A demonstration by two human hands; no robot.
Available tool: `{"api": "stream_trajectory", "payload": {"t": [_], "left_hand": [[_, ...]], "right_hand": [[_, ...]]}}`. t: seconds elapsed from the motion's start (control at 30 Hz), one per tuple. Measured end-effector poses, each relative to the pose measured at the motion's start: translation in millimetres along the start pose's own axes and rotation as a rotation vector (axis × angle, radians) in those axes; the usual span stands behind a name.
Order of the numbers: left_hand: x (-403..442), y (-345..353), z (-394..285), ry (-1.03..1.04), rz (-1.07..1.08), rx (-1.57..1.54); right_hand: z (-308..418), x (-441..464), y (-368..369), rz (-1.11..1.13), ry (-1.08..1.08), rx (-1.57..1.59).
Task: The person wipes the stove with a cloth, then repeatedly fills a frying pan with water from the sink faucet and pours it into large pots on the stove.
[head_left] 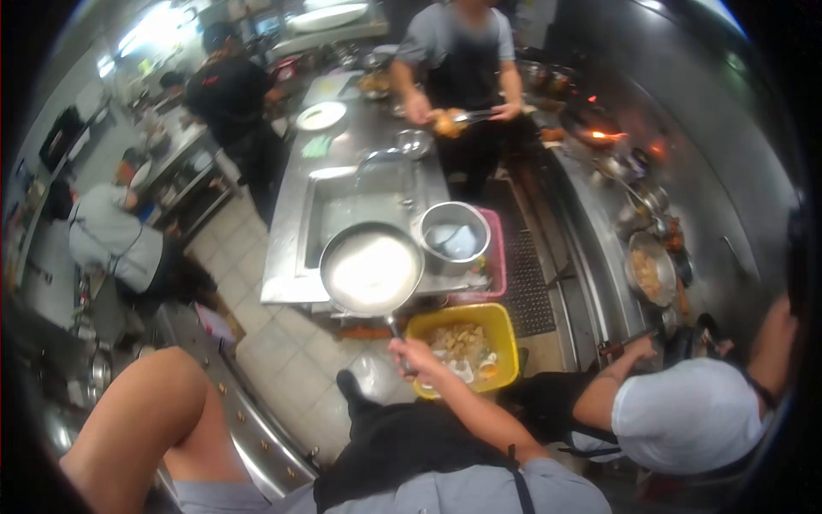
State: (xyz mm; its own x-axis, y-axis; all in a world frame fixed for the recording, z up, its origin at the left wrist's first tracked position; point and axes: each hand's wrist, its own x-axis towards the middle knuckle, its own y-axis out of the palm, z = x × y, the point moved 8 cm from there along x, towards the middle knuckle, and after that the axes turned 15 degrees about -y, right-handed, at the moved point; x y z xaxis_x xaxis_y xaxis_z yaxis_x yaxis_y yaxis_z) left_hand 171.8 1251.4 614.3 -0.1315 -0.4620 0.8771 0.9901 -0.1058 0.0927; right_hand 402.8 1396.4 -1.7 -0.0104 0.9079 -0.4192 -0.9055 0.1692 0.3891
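Note:
My right hand [415, 358] is closed around the handle of a frying pan [372, 270]. The pan is level over the near corner of the sink, and its inside shines bright, so I cannot tell whether it holds anything. Just right of the pan stands a metal pot [454, 236] with something whitish inside. Below my right forearm a yellow bin [511, 377] on the floor holds food scraps and what look like shells. My left arm is bent at the lower left, and its hand is out of the picture.
A steel sink [321, 214] and counter stand ahead, with a pink bin [495, 257] beside them. One person [462, 51] holds tongs across the counter. Another in a white cap [689, 415] works close on my right by the stoves, where flames [608, 135] show. Two people are at left.

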Motion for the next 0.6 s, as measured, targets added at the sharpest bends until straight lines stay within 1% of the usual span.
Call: {"api": "stream_trajectory", "payload": {"t": [0.1, 0.13, 0.17, 0.2, 0.23, 0.27, 0.3, 0.33, 0.37, 0.4, 0.43, 0.5, 0.57, 0.6], "left_hand": [[-18.7, -3.5, -22.0, 0.178, -0.164, 0.063], [-32.0, -11.6, 1.3, 0.022, -0.246, -0.174], [-47.3, -17.2, 19.9, -0.051, -0.27, -0.192], [-75.4, -17.4, 46.5, -0.17, -0.237, -0.181], [-107.7, -14.8, 74.6, -0.311, -0.179, -0.152], [-146.7, -0.7, 107.5, -0.472, -0.101, -0.099], [-183.8, 23.5, 141.1, -0.645, -0.009, -0.059], [-206.1, 55.6, 165.9, -0.763, 0.035, 0.284], [-247.4, 82.6, 198.9, -1.146, 0.218, 0.231], [-285.8, 107.8, 223.1, -1.27, 0.416, 0.341], [-340.6, 127.2, 246.7, -1.391, 0.517, 0.296], [-448.0, 151.4, 276.4, -1.389, 0.783, 0.346], [-525.1, 161.8, 285.2, -1.234, 0.961, 0.496], [-589.5, 155.2, 301.7, -1.225, 1.003, 0.558]], "right_hand": [[9.7, 12.4, 8.0, 0.022, 0.015, 0.018], [11.1, 14.8, 10.7, 0.016, 0.008, 0.035], [10.3, 16.9, 14.3, 0.022, 0.011, 0.039], [11.9, 19.4, 15.8, 0.02, 0.0, 0.032], [16.1, 23.1, 15.8, 0.013, -0.018, 0.027], [15.4, 24.3, 15.0, 0.001, -0.03, -0.028], [11.6, 22.7, 11.8, -0.021, -0.003, -0.018], [7.5, 23.3, 9.8, -0.025, -0.007, 0.011], [2.9, 24.5, 8.7, -0.029, -0.008, 0.043], [0.0, 25.2, 7.9, -0.027, -0.002, 0.052], [-2.3, 26.4, 8.5, -0.022, 0.007, 0.062], [-4.3, 24.4, 9.2, -0.054, 0.022, 0.078], [1.0, 20.1, 11.9, -0.067, 0.019, 0.074], [1.0, 20.7, 12.7, -0.064, 0.009, 0.075]]}}
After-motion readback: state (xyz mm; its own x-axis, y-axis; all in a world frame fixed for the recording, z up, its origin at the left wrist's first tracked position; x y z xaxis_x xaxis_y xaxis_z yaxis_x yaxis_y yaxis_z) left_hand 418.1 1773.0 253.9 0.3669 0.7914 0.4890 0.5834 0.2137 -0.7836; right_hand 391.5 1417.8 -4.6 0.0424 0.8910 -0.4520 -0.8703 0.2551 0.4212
